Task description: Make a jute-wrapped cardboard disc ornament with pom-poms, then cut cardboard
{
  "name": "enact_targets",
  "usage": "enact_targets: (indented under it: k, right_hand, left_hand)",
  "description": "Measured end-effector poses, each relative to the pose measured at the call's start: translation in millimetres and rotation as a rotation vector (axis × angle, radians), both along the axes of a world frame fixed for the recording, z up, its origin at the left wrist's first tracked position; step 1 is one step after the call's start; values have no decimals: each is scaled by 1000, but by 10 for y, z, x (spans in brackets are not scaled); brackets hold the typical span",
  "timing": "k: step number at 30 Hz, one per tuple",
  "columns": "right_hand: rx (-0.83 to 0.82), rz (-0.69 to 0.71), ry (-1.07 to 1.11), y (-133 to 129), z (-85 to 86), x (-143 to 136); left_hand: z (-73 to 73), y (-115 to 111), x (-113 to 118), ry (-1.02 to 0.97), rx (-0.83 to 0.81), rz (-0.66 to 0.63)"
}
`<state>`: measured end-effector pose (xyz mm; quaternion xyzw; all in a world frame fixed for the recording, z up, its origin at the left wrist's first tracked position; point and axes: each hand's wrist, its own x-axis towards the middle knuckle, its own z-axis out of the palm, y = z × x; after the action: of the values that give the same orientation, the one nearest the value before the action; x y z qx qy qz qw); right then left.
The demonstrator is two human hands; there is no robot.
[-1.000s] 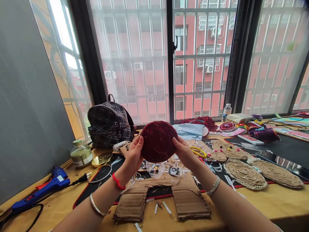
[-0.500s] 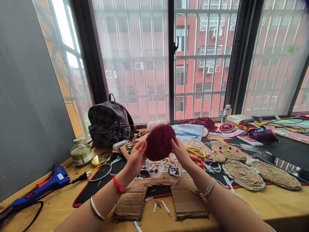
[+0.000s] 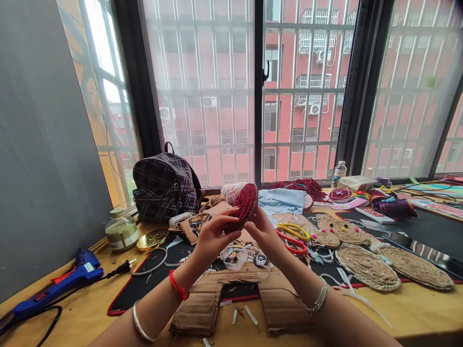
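Between my hands, raised above the table, is a round dark-red yarn disc [image 3: 246,202], tilted so that I see it partly edge-on. My left hand [image 3: 217,232] pinches its lower left edge between thumb and fingers. On the other side my right hand [image 3: 263,230] grips the right edge, its fingers partly hidden behind the disc. Below them lie a small clear plastic box [image 3: 233,258] with little beads and a cut piece of cardboard [image 3: 197,303] with a notch in front.
A blue glue gun [image 3: 77,272], a jar [image 3: 122,231] and a plaid backpack [image 3: 164,188] stand left. To the right are yellow-handled scissors [image 3: 294,231], coiled rope discs [image 3: 367,267] and a phone-like dark slab [image 3: 421,248]. Light blue cloth [image 3: 282,200] lies behind.
The yarn disc has turned from facing me broadly to a steep tilt, showing its brighter red side. Both hands have shifted their grip, and my left hand has moved right under it.
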<state>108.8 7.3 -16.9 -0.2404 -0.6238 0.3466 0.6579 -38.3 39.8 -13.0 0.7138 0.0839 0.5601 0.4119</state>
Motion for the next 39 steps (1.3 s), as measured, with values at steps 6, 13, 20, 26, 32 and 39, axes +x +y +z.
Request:
enact_targets:
  k: [6, 13, 20, 26, 32, 39]
  right_hand:
    - [-14, -117, -21, 8, -102, -11]
    - [-66, 79, 44, -78, -93, -84]
    - [-270, 119, 343, -55, -124, -109]
    - [-297, 192, 429, -57, -82, -106]
    - [-330, 195, 466, -24, -117, -92]
    - [-306, 241, 506, -20, -111, -106]
  left_hand:
    - [-21, 28, -4, 79, 110, 94]
    - [12, -14, -41, 207, 550, 452]
    - [39, -60, -31, 170, 648, 563]
    - [62, -41, -50, 93, 474, 557]
    - [71, -10, -63, 69, 210, 515]
    - [54, -23, -74, 202, 558, 548]
